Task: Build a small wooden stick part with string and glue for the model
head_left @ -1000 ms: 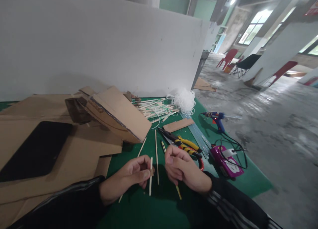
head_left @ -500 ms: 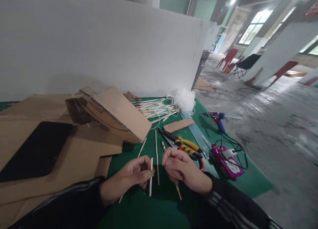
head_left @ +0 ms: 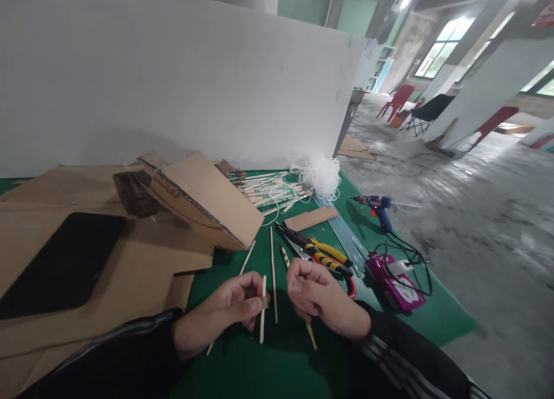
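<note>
My left hand (head_left: 231, 306) pinches a short pale wooden stick (head_left: 262, 324) upright between thumb and fingers, with a small brownish piece at its middle. My right hand (head_left: 318, 295) is to the right of it with its fingers curled and pressed together; whatever they hold, if anything, is too small or hidden. Below that hand a thin yellow item (head_left: 311, 336) sticks out on the green table. A longer stick (head_left: 273, 278) lies between my hands, and another (head_left: 247, 257) runs beneath my left hand. A marker (head_left: 284, 257) lies just beyond my right hand.
Pliers with yellow-black handles (head_left: 324, 254) lie beyond my right hand, beside clear glue sticks (head_left: 346, 237). Further right are a blue glue gun (head_left: 380, 210) and a purple power box (head_left: 396, 283). Cardboard (head_left: 142, 266) covers the left; sticks (head_left: 277, 190) and white string (head_left: 322, 176) lie behind.
My right hand has shifted slightly to the right, away from my left hand. My left hand and its stick have hardly moved.
</note>
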### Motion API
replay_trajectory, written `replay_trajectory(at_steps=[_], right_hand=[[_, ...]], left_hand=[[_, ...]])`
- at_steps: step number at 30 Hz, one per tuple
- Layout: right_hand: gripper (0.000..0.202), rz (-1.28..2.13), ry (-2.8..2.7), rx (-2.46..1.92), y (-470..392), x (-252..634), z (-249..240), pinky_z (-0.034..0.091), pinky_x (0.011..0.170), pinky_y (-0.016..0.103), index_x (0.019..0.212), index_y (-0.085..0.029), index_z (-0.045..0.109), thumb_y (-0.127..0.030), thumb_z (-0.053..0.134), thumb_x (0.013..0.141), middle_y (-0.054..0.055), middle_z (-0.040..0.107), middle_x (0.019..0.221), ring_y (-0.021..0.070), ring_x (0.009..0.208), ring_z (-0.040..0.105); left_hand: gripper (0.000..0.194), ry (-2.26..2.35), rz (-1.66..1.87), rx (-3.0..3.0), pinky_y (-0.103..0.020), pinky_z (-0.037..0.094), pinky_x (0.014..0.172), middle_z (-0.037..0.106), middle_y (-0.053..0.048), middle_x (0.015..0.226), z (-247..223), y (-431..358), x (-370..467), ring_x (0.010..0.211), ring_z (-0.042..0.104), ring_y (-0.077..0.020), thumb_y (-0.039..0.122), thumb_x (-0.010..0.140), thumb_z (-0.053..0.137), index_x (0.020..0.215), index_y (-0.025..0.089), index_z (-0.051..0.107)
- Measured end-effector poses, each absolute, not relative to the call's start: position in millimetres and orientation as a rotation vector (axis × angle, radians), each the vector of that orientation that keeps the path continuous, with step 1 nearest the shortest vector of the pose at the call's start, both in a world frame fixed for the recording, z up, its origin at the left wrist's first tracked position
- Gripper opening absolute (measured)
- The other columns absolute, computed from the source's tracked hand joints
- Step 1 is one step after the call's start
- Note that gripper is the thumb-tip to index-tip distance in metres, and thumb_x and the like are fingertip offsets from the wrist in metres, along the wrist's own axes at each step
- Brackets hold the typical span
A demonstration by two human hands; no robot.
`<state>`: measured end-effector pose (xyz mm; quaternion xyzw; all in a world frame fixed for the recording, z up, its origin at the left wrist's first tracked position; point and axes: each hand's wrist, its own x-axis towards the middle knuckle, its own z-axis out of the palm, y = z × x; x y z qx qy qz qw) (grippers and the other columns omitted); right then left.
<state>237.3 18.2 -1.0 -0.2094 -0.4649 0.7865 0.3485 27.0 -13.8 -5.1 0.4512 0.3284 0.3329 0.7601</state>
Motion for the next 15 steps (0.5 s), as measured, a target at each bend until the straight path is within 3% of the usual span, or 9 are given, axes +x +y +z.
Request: replay_trajectory(at_steps=[9,15], right_hand=[[0.012,2.029,-1.212,-0.521,16.9,237.2,-2.7,0.034,0.039,0.016,0.076,-0.017,0.052,-0.02,0.059,0.085,-0.011,0.041,0.045,0.0047,0.035,0.029],[0.009,2.027,-1.168,-0.518,17.5,237.9,-3.6,0.033,0.038,0.016,0.073,-0.018,0.051,-0.013,0.058,0.078,-0.01,0.041,0.047,0.0048,0.036,0.03]], left_hand=[[0.038,0.747,0.74,0.97,-0.02,0.033,0.055,0.049,0.002,0.077,-2.9,-17.1,28.0,0.058,0.039,-0.0071,0.047,0.078,0.07,0.087,0.016,0.05],[0.032,0.664,0.725,0.968,-0.02,0.038,0.057,0.048,0.001,0.081,-8.4,-13.4,25.5,0.058,0.039,-0.0064,0.044,0.082,0.068,0.09,0.017,0.053]])
